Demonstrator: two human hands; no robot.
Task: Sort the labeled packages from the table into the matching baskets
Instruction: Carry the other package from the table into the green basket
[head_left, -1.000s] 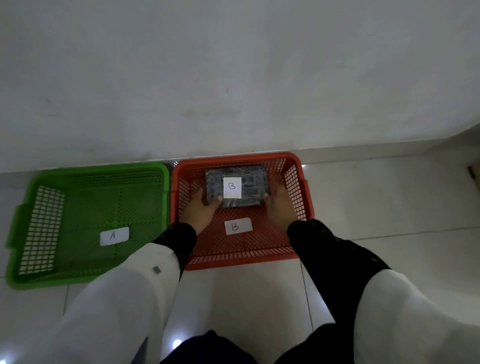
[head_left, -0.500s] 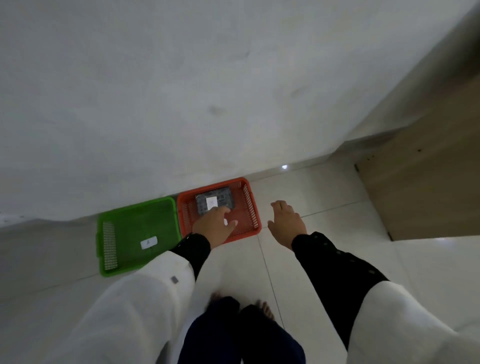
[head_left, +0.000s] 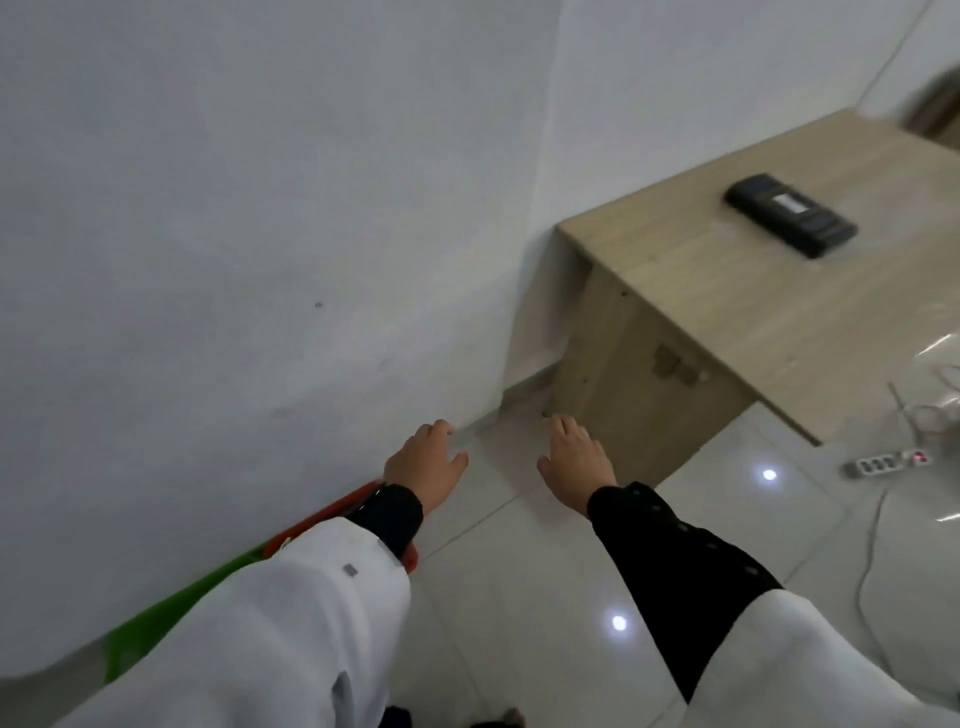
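Both grips are empty: our left hand (head_left: 427, 464) and our right hand (head_left: 575, 462) hang palm-down over the pale tiled floor (head_left: 524, 597), fingers loosely spread and holding nothing.

Going outward from the right hand, the light wooden bench (head_left: 769, 291) rises up and to the right, its near left corner closest to that hand. On its top, toward the far right corner and well apart from both hands, lies the next thing to sort: a flat dark rectangular package with a white label (head_left: 790, 214). Its long axis runs diagonally, from far left to near right across the bench. We cannot read the label from here.

Our right hand is the nearer of the two; the left would have to cross farther. Behind our left sleeve, a sliver of the orange plastic basket (head_left: 332, 512) and the green plastic basket (head_left: 171, 608) sit against the wall, on the opposite side from the package.
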